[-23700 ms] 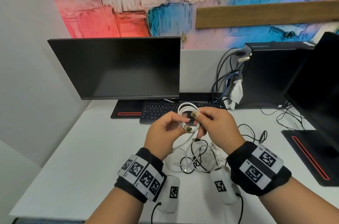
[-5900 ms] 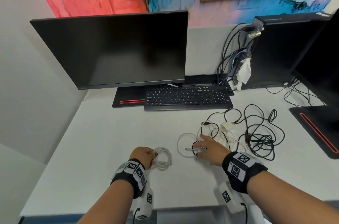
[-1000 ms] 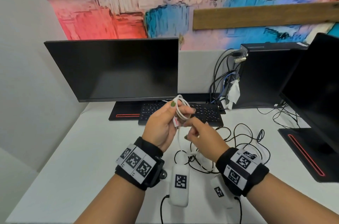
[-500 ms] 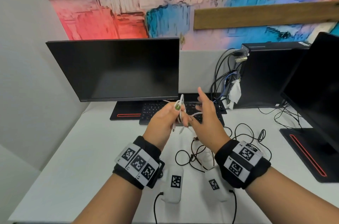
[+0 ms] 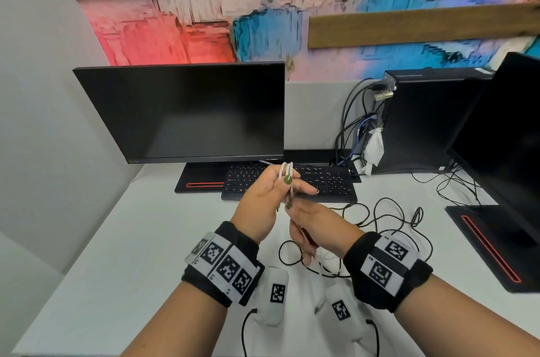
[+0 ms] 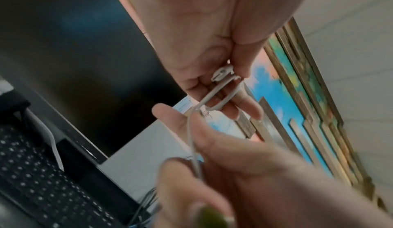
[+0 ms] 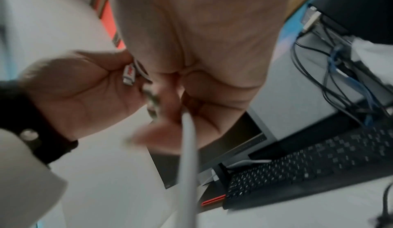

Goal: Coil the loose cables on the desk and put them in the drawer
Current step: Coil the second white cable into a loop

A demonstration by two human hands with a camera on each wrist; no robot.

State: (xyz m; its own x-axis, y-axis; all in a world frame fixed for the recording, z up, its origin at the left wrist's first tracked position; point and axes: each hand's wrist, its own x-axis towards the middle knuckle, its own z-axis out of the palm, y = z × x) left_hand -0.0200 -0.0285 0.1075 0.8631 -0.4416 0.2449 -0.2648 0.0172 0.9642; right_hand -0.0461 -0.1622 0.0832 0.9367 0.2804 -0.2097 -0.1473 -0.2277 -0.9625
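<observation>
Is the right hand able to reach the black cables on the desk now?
Probably not yet: the right hand grips the white cable, though the black cables lie unobstructed beside it.

We are in an office. We see a monitor [image 5: 187, 111], keyboard [image 5: 321, 184] and computer tower [image 5: 423, 120] on a white tabletop [image 5: 131, 254].

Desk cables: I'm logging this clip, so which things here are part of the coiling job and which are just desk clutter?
Job:
- white cable, loops pinched in left hand
- right hand, gripping its free run
- black cables loose on desk

Just there:
- monitor
- keyboard
- PC tower, with plugged leads
- second monitor
</observation>
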